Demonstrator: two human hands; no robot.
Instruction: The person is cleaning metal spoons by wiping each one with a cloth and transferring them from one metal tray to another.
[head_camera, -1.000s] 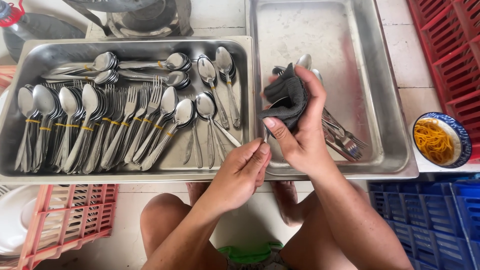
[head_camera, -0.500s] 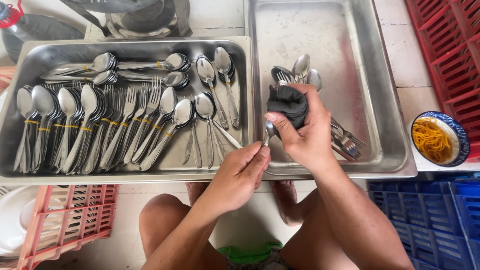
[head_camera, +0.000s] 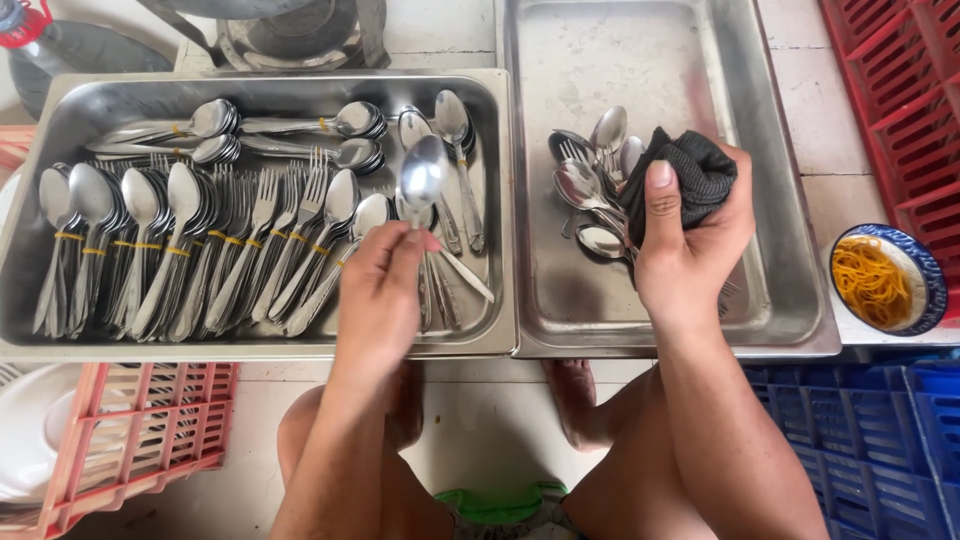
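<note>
My left hand (head_camera: 380, 290) holds a steel spoon (head_camera: 420, 180) by its handle, bowl pointing away, over the right part of the left steel tray (head_camera: 300, 345). That tray holds rows of banded spoons and forks (head_camera: 190, 250) and a few loose spoons (head_camera: 450, 125). My right hand (head_camera: 690, 250) grips a dark cloth (head_camera: 690, 175) over the right steel tray (head_camera: 780, 310). Several loose spoons and a fork (head_camera: 590, 185) lie in that tray just left of the cloth, partly under my hand.
A small blue-rimmed bowl of orange rubber bands (head_camera: 885, 280) sits right of the trays. A red crate (head_camera: 900, 90) stands at the far right, a blue crate (head_camera: 860, 440) below it, and a pink crate with white plates (head_camera: 90, 440) at the lower left. My knees are below.
My left hand pulled a spoon away from the cloth and carried it left over the left tray. My right hand with the cloth shifted slightly right over the loose cutlery.
</note>
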